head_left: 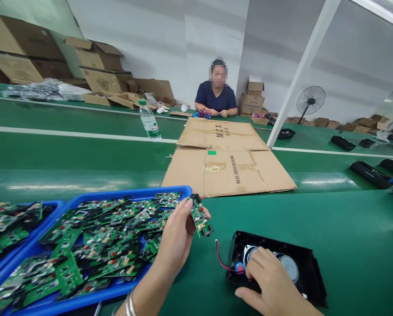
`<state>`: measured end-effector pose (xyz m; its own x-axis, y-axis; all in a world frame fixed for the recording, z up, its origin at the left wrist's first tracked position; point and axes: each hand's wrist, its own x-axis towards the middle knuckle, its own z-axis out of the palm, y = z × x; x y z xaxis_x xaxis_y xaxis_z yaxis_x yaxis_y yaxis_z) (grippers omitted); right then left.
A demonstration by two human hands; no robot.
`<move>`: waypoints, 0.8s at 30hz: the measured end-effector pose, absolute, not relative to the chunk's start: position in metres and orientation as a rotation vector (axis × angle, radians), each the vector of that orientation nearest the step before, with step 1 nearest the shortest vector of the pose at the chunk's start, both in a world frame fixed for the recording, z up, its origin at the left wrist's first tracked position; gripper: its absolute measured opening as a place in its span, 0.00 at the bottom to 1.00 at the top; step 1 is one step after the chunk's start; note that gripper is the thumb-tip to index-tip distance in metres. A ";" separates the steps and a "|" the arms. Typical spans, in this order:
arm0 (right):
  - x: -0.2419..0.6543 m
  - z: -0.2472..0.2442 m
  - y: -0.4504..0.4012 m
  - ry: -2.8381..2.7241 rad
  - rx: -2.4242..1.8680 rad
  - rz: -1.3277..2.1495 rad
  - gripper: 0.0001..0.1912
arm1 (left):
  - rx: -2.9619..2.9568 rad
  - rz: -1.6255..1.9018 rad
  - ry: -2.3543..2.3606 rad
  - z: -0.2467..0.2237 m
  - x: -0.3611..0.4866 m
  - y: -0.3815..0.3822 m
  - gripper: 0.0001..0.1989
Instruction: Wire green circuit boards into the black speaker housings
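My left hand [178, 237] holds a small green circuit board [200, 217] with black connectors at its ends, pinched between thumb and fingers above the corner of a blue tray [113, 191]. Many similar boards [113, 239] lie heaped in that tray. At the lower right is a black speaker housing [310, 274], its inner side up, with round silver speakers [289, 267] inside. My right hand [272, 281] rests over it, fingers bent down at one speaker and thumb apart. A red wire [220, 256] with a white plug sticks out past the housing's left side, by a blue round part [239, 267].
A second blue tray [53, 206] of boards stands far left. Ahead, a flattened carton [229, 171] lies across the green bench, with a water bottle [149, 123] beside it. A person [216, 96] sits opposite. Black housings [370, 173] lie along the right; a white post [301, 74] rises there.
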<state>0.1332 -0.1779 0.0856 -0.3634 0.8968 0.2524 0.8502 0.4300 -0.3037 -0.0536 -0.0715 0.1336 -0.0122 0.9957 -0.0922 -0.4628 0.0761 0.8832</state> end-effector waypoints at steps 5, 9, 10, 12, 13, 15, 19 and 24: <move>0.090 0.087 -0.162 -2.204 -1.506 0.141 0.24 | 0.849 1.196 0.885 0.136 -0.056 -0.078 0.18; 0.080 0.085 -0.155 -1.894 -1.434 0.471 0.22 | 0.990 0.994 0.798 0.136 -0.059 -0.085 0.19; 0.083 0.088 -0.154 -1.718 -1.381 0.649 0.20 | 1.032 0.947 0.777 0.137 -0.060 -0.087 0.19; 0.094 0.096 -0.153 -1.333 -1.219 0.962 0.16 | 1.104 0.880 0.749 0.139 -0.060 -0.091 0.20; 0.100 0.100 -0.153 -1.171 -1.135 1.061 0.15 | 1.130 0.858 0.751 0.140 -0.059 -0.093 0.21; 0.109 0.106 -0.153 -0.975 -1.032 1.130 0.13 | 1.158 0.830 0.787 0.141 -0.055 -0.096 0.20; 0.111 0.110 -0.158 -0.967 -1.064 1.154 0.15 | 1.195 0.771 0.802 0.138 -0.047 -0.100 0.18; 0.104 0.112 -0.169 -1.012 -1.260 1.081 0.12 | 1.376 0.719 0.786 0.132 -0.046 -0.106 0.16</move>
